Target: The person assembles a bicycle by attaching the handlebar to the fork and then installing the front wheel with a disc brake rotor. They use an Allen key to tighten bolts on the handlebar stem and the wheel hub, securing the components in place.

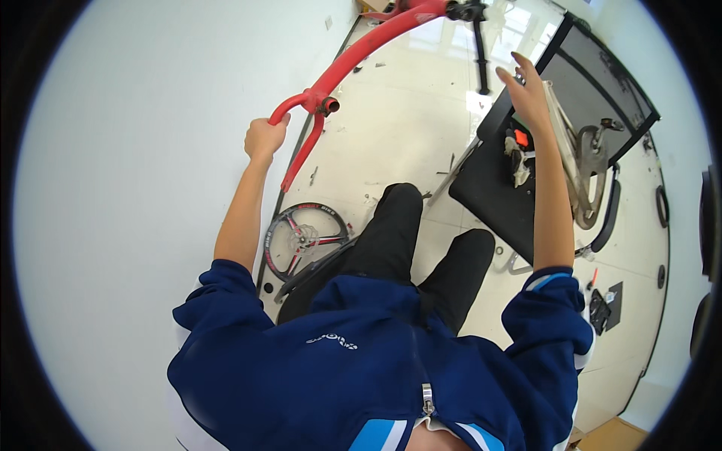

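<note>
Head view: left fingers (pixel 259 129) apparently around red bike frame (pixel 357 52).

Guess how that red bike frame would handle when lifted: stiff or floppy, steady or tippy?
The red frame is probably stiff, being thick and tubular. Long and gripped near one end, it may swing or tip. Looking smooth, it could feel slippery.

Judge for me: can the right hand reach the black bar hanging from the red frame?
Probably yes: the right hand is open near the black bar, with nothing visible between them, while the left hand holds the red frame.
</note>
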`<state>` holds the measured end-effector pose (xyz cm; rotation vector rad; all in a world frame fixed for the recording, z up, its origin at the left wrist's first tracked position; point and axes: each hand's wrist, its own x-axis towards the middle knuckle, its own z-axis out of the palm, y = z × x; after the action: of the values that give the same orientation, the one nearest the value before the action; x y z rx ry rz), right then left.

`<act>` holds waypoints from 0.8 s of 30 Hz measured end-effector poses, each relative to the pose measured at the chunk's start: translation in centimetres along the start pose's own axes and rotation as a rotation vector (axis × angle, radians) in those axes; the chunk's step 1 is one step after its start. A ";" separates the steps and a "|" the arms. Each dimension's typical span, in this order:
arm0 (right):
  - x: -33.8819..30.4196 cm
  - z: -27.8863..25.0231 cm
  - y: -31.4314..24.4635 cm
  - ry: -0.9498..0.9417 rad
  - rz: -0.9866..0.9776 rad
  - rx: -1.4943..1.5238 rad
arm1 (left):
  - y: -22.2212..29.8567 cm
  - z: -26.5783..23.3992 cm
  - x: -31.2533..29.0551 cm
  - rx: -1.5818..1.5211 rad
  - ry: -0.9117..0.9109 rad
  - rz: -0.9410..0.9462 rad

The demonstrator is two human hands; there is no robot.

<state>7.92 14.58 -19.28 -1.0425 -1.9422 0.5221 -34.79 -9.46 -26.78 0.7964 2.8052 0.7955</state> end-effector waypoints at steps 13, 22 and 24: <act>-35.5 -9.2 10.9 -0.018 0.757 0.237 | -7.8 13.2 -1.5 0.260 -0.234 -0.351; -50.8 -7.3 8.3 -0.041 1.293 0.210 | -13.6 19.1 -2.6 0.449 -0.266 -0.344; -52.3 -6.9 7.8 -0.013 1.366 0.200 | -13.9 19.3 -3.4 0.435 -0.288 -0.361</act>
<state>32.66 -24.29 -46.07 -2.1190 -0.8787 1.3830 -33.43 -12.53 -50.55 0.3833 2.7574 0.0101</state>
